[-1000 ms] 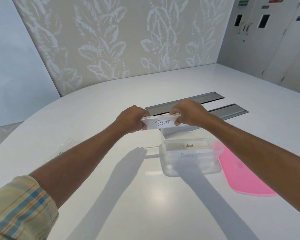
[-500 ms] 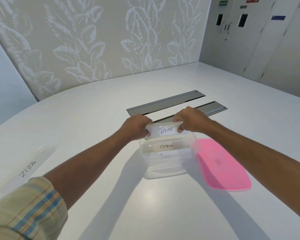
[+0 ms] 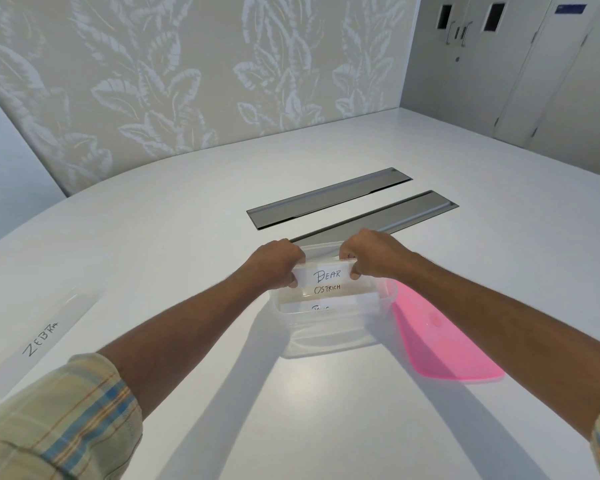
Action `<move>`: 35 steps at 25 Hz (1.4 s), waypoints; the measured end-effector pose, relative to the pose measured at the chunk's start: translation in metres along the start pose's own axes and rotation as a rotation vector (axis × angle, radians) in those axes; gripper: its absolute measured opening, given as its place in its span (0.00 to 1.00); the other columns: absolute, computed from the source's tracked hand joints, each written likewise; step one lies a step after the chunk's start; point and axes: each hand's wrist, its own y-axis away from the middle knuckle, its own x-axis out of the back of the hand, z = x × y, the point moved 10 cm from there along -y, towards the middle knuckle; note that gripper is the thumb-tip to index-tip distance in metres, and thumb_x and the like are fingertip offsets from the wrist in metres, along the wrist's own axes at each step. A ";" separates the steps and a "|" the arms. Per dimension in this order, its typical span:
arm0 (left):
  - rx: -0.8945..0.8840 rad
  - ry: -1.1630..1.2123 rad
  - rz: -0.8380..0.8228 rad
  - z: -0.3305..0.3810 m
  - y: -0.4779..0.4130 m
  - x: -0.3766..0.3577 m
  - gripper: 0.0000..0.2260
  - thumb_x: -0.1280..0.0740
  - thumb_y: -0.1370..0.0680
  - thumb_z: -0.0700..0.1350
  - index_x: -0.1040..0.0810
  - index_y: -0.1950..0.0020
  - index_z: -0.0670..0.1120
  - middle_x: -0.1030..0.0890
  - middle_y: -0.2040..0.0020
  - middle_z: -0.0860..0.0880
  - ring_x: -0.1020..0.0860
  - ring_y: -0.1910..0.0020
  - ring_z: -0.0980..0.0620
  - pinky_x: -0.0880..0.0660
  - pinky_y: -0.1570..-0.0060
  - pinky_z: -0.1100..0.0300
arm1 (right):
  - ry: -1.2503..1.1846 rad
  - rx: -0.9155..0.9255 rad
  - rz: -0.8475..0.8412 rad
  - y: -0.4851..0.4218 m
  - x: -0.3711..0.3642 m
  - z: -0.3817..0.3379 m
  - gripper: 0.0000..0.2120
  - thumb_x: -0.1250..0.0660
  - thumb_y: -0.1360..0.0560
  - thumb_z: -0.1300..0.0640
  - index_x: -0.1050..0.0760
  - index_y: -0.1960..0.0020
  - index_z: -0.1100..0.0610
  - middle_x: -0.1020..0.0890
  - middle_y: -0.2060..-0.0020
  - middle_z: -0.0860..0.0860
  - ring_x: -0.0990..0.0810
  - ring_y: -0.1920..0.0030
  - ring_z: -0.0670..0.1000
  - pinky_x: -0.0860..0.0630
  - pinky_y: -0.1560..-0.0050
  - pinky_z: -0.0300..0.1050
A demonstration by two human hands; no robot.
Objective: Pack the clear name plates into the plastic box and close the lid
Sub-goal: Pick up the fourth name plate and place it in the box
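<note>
The BEAR name plate (image 3: 326, 276) is being pinched at its ends by the left hand (image 3: 278, 263) and right hand (image 3: 371, 252). Level lowering into the plastic box (image 3: 326, 344) beneath them is being advised.

box (image 3: 326, 344) near half open | lid (image 3: 440, 341) just right | ZEBRA plate (image 3: 42, 337) well left

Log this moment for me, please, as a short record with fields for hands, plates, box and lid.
box: clear, open, on table; OSTRICH plate and another plate inside
lid: pink, flat on table, right of box
BEAR plate: at the box mouth, label toward camera
left hand: grips its left end
right hand: grips its right end
ZEBRA plate: on table, far left, unpacked
</note>
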 end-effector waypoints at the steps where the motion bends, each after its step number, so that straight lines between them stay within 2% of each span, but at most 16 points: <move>1: -0.003 -0.005 -0.009 0.000 -0.001 -0.003 0.24 0.22 0.26 0.46 0.21 0.30 0.50 0.19 0.38 0.46 0.19 0.39 0.41 0.28 0.53 0.55 | 0.005 0.005 -0.006 -0.001 -0.004 0.000 0.24 0.18 0.31 0.56 0.18 0.36 0.51 0.16 0.42 0.51 0.17 0.43 0.56 0.25 0.53 0.45; 5: -0.014 -0.026 -0.033 0.003 -0.004 -0.012 0.25 0.21 0.26 0.46 0.21 0.30 0.50 0.19 0.38 0.45 0.19 0.40 0.41 0.29 0.54 0.56 | 0.033 0.017 -0.019 -0.005 -0.015 -0.002 0.24 0.18 0.32 0.56 0.18 0.37 0.52 0.16 0.42 0.51 0.16 0.45 0.57 0.25 0.55 0.45; 9: -0.024 -0.087 -0.069 0.007 -0.003 -0.016 0.21 0.21 0.27 0.48 0.19 0.35 0.48 0.18 0.41 0.45 0.18 0.43 0.41 0.23 0.52 0.53 | 0.039 0.025 -0.025 -0.005 -0.023 -0.004 0.23 0.18 0.31 0.56 0.18 0.38 0.52 0.16 0.43 0.51 0.17 0.45 0.57 0.22 0.51 0.47; 12: -0.044 -0.143 -0.092 0.011 -0.001 -0.018 0.18 0.21 0.27 0.47 0.18 0.39 0.47 0.18 0.43 0.46 0.18 0.44 0.41 0.23 0.54 0.53 | 0.063 0.040 -0.009 -0.002 -0.025 -0.007 0.21 0.20 0.30 0.57 0.18 0.39 0.51 0.16 0.44 0.50 0.18 0.44 0.56 0.27 0.55 0.45; 15: -0.043 -0.124 -0.084 0.013 0.001 -0.016 0.21 0.22 0.26 0.46 0.20 0.34 0.48 0.19 0.39 0.46 0.19 0.41 0.42 0.21 0.48 0.51 | 0.063 0.051 0.011 0.001 -0.021 -0.010 0.19 0.22 0.29 0.58 0.18 0.39 0.51 0.15 0.44 0.49 0.18 0.44 0.56 0.22 0.52 0.47; 18: -0.044 -0.005 -0.003 0.010 0.006 0.001 0.23 0.24 0.24 0.48 0.21 0.29 0.51 0.18 0.37 0.49 0.20 0.38 0.45 0.22 0.44 0.52 | 0.014 0.049 0.037 0.005 -0.008 -0.014 0.21 0.22 0.28 0.58 0.19 0.36 0.50 0.15 0.43 0.47 0.17 0.43 0.53 0.22 0.50 0.46; 22: -0.046 0.079 0.156 0.001 0.025 0.038 0.15 0.28 0.21 0.52 0.19 0.34 0.54 0.15 0.41 0.54 0.20 0.40 0.49 0.24 0.47 0.55 | -0.033 0.052 0.082 0.006 0.019 -0.028 0.17 0.22 0.26 0.54 0.17 0.38 0.50 0.14 0.45 0.45 0.16 0.45 0.51 0.19 0.46 0.48; 25: -0.008 0.113 0.266 -0.013 0.047 0.064 0.13 0.30 0.19 0.52 0.18 0.36 0.53 0.14 0.43 0.55 0.18 0.41 0.49 0.21 0.47 0.53 | -0.056 0.063 0.144 0.004 0.046 -0.046 0.13 0.23 0.26 0.53 0.16 0.42 0.50 0.12 0.47 0.45 0.15 0.47 0.51 0.19 0.49 0.47; 30: 0.131 0.200 0.358 -0.070 0.094 0.081 0.12 0.31 0.19 0.53 0.18 0.37 0.54 0.14 0.44 0.56 0.19 0.42 0.50 0.22 0.47 0.54 | -0.148 0.124 0.201 -0.006 0.083 -0.104 0.12 0.24 0.25 0.54 0.15 0.42 0.51 0.11 0.50 0.45 0.14 0.48 0.50 0.17 0.46 0.50; 35: 0.280 0.194 0.362 -0.147 0.156 0.069 0.13 0.31 0.19 0.55 0.18 0.36 0.55 0.15 0.43 0.56 0.21 0.39 0.51 0.26 0.49 0.55 | -0.180 0.224 0.216 -0.025 0.093 -0.194 0.10 0.24 0.25 0.54 0.15 0.44 0.50 0.12 0.50 0.46 0.15 0.50 0.50 0.17 0.48 0.50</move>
